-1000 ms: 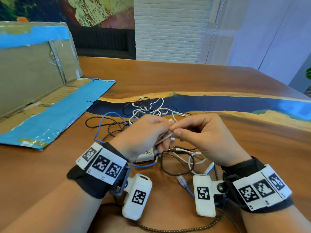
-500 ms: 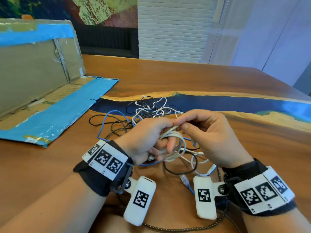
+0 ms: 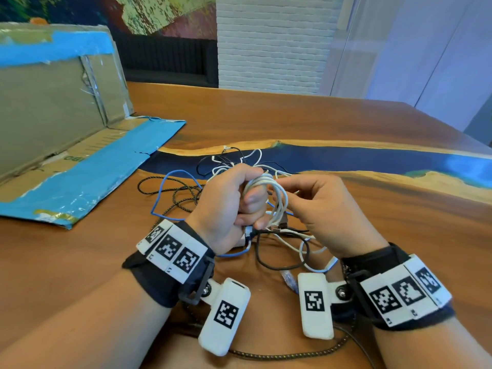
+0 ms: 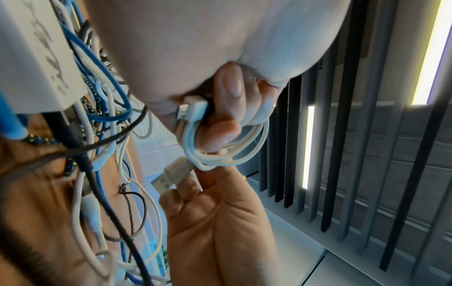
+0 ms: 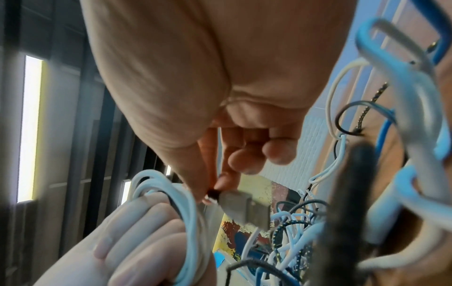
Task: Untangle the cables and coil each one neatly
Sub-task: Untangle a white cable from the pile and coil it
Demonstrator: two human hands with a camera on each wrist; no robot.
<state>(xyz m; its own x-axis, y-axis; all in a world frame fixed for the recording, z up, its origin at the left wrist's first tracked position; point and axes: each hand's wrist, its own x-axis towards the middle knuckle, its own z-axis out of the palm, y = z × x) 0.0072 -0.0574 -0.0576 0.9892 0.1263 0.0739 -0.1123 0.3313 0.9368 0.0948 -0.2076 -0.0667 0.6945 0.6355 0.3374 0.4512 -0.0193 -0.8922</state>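
Observation:
A white USB cable (image 3: 278, 201) is wound in several loops round the curled fingers of my left hand (image 3: 234, 206), held above the table. In the left wrist view the coil (image 4: 220, 154) hangs from those fingers, with a white connector (image 4: 193, 108) tucked under the palm. My right hand (image 3: 319, 209) pinches the cable's free end just behind its grey USB plug (image 5: 244, 208), close beside the coil (image 5: 193, 209). The plug (image 4: 171, 174) points away from the coil. Behind and under the hands lies the tangle of white, black and blue cables (image 3: 239, 163).
A blue cable (image 3: 170, 187) and a black braided cable (image 3: 165, 193) loop left of the hands. A thin black loop (image 3: 282, 262) lies near the wrists. An opened cardboard box with blue tape (image 3: 66, 145) stands at the left. The wooden table (image 3: 346, 123) has a blue resin strip.
The white cable has gone from a single strand between the hands to several loops round my left fingers. My right hand now holds the short end at the plug.

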